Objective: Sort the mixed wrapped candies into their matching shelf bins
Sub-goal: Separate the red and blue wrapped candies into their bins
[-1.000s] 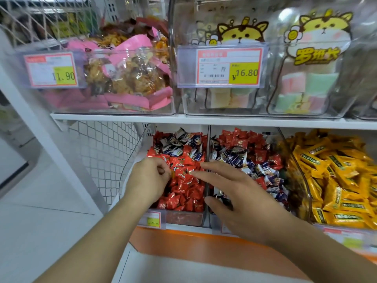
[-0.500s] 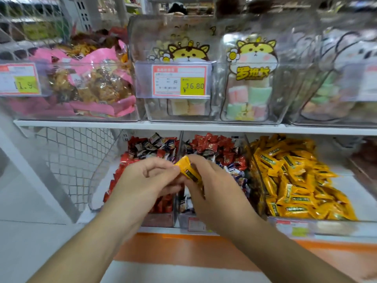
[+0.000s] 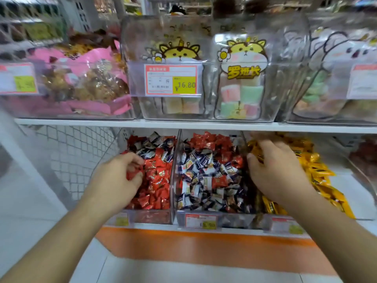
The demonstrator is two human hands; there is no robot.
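Note:
Three clear bins sit side by side on the lower shelf. The left bin [image 3: 151,218] holds mostly red candies with some blue-white ones at the back. The middle bin [image 3: 234,221] holds blue-white candies mixed with red. The right bin [image 3: 363,203] holds yellow candies. My left hand [image 3: 120,178] is in the left bin, fingers curled round red candies [image 3: 132,173]. My right hand [image 3: 277,170] is over the right bin's near-left corner and holds a yellow candy [image 3: 255,152] in its curled fingers.
An upper shelf [image 3: 204,125] carries clear bins of pink-wrapped snacks [image 3: 81,86] and pastel marshmallows [image 3: 240,99], with a 16.80 price tag [image 3: 171,79]. A wire mesh panel [image 3: 71,156] closes the left side. An orange strip [image 3: 204,248] runs below the bins.
My hands were together over the middle with the yellow candy between them. Now the right hand has carried it right to the yellow bin, and the left hand has dropped into the red candies.

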